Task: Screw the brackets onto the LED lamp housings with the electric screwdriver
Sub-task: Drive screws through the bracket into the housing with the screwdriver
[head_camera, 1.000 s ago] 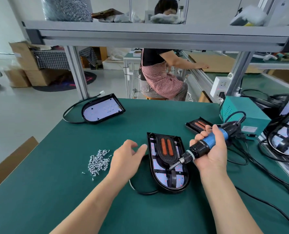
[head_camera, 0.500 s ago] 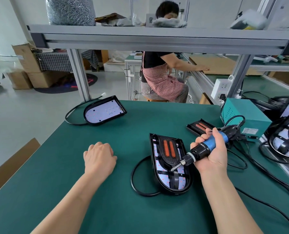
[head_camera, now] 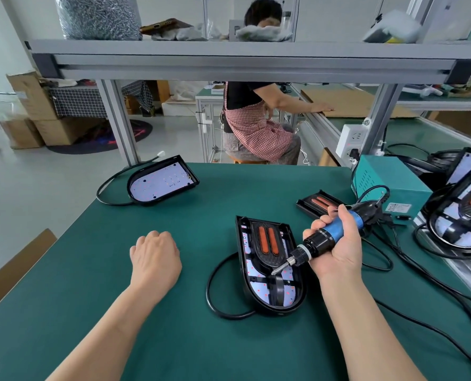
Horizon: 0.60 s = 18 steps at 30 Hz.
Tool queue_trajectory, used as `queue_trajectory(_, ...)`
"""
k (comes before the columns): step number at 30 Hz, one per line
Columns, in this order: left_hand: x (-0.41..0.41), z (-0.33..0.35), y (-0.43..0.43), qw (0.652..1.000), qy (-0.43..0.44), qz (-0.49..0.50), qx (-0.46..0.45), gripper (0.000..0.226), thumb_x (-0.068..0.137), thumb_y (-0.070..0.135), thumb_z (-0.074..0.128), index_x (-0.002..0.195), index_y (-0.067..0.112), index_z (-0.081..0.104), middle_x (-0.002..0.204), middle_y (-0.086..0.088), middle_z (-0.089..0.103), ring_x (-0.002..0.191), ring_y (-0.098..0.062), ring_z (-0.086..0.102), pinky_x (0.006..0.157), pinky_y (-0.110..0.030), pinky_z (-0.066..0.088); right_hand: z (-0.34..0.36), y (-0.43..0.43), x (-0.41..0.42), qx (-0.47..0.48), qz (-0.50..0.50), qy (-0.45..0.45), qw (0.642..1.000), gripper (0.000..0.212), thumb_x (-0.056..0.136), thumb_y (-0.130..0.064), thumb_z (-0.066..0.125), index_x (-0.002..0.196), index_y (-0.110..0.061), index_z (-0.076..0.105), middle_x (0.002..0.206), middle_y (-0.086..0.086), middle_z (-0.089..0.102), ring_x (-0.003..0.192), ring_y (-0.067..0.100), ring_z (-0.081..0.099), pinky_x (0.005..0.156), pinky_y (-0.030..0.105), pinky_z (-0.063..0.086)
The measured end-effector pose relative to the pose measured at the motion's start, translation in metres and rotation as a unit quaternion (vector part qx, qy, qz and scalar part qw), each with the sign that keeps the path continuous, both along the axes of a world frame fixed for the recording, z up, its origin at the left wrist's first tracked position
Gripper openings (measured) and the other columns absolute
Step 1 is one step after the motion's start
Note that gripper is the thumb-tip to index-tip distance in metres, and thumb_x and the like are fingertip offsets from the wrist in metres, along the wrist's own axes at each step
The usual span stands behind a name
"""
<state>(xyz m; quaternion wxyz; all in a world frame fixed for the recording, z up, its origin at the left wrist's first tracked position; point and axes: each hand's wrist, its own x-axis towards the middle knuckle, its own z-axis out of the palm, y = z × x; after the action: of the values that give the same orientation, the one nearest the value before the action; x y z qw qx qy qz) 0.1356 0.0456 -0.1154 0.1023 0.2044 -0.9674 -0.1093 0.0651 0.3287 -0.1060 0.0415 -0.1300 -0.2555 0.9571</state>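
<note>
Screwdriver point(head_camera: 318, 241) sat gripped in right hand point(head_camera: 338, 255), bit over housing point(head_camera: 257, 287); left hand point(head_camera: 155, 259) curled on desk point(head_camera: 228, 193), contents unseen.

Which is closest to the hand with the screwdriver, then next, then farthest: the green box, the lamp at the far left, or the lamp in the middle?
1. Middle lamp housing, just left of the right hand gripping the screwdriver.
2. Green box, behind it to the right.
3. Far-left lamp housing, across the table at the back left.
</note>
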Motion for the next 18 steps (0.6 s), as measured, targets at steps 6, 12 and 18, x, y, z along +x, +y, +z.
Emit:
queue_trajectory(6,0.008,0.028,0.04,0.972,0.112,-0.098,0.18,0.019,0.09,0.007,0.054,0.077,0.019,0.049,0.076,0.003,0.06,0.073,-0.021,0.055,0.06,-0.036,0.044,0.0,0.001,-0.001,-0.007,-0.003,0.002,1.0,0.015,0.096,-0.03,0.063,0.086,-0.02,0.058,0.065,-0.009,0.053,0.053,0.007,0.05,0.055,0.021,0.035)
queue_trajectory(12,0.022,0.045,0.089,0.895,0.137,-0.221,0.362,0.029,0.079,0.0,0.073,0.086,0.026,0.062,0.073,0.01,0.07,0.067,-0.003,0.059,0.068,-0.009,0.045,-0.001,0.005,-0.003,-0.045,-0.002,-0.007,0.999,0.014,0.094,-0.032,0.067,0.088,-0.021,0.058,0.068,-0.01,0.054,0.055,0.005,0.05,0.056,0.02,0.035)
queue_trajectory(18,0.03,0.027,0.115,0.897,0.116,-0.225,0.362,0.036,0.083,0.005,0.071,0.096,0.036,0.059,0.078,0.023,0.07,0.091,-0.01,0.059,0.08,-0.018,0.042,-0.002,0.011,-0.005,-0.067,-0.011,-0.015,0.998,0.015,0.093,-0.032,0.068,0.09,-0.021,0.058,0.068,-0.01,0.055,0.054,0.006,0.052,0.059,0.02,0.035)
